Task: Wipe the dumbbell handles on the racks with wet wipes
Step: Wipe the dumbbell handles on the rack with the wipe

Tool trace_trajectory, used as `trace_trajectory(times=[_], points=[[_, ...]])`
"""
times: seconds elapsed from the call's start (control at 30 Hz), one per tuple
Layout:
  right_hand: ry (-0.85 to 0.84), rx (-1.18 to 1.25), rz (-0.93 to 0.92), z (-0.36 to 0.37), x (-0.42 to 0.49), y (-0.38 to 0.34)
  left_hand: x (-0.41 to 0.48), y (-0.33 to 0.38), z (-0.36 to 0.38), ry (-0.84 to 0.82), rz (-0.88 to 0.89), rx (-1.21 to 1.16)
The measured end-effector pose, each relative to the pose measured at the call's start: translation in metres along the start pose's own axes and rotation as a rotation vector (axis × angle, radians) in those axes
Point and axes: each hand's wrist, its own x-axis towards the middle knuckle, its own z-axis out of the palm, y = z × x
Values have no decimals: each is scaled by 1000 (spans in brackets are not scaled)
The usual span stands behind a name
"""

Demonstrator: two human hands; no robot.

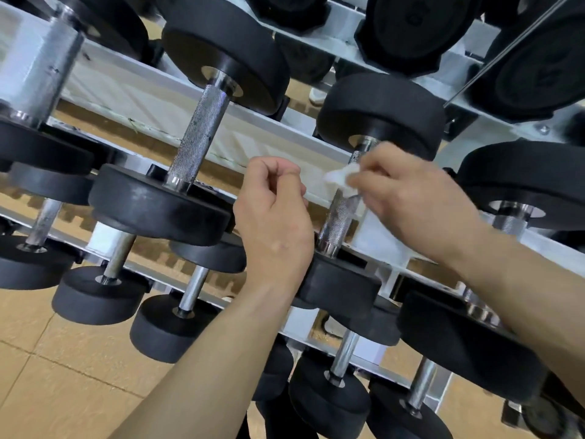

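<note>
Wipe [342,177] bunched white on upper dumbbell handle [337,221], mid-rack, pinched in right hand [418,201] fingers, left hand [275,223] just beside, fingers curled on nothing, black end weights [380,112] bounding handle, neighbouring dumbbell [199,131] left, white rack rail [152,99] behind.

Gym, free-weights area. Long white steel rack [142,90] ran across view in several sloped tiers, rail above rail. Every tier carried dumbbells [158,204] side by side: round black rubber ends, chrome handles [199,131] with knurled grip. Sizes were graded: big heads [408,30] on top tier, small ones [98,296] on lowest. Underfoot, floor [63,375] was tan speckled mat tiles with visible seams, toothed interlocking edge under rack. White shoe [317,95] showed on floor behind rack.
</note>
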Motion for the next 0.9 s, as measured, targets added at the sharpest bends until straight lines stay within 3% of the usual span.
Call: trace_trajectory(times=[0.07, 0.13, 0.33, 0.43, 0.53, 0.63, 0.77, 0.9], points=[[75, -79, 120, 2, 10, 4, 0, -1, -1, -8, 18, 14], [100, -100, 111, 13, 6, -4, 0, -1, -2, -20, 39, 33], [-48, 270, -170, 21, -25, -22, 1, -2, -4, -16, 35, 38], [-102, 168, -349, 13, -21, -19, 2, -3, -4, -11, 34, 37], [-48, -11, -477, 12, -11, -5, 2, -2, -4, -13, 36, 24], [30, -169, -416, 15, 0, 16, 3, -2, -4, -19, 29, 20], [145, -290, -168, 15, -1, 17, 4, -3, -4, -21, 4, -2], [86, -206, -94, 25, -14, 2, 4, -2, -3, -24, 11, 3]])
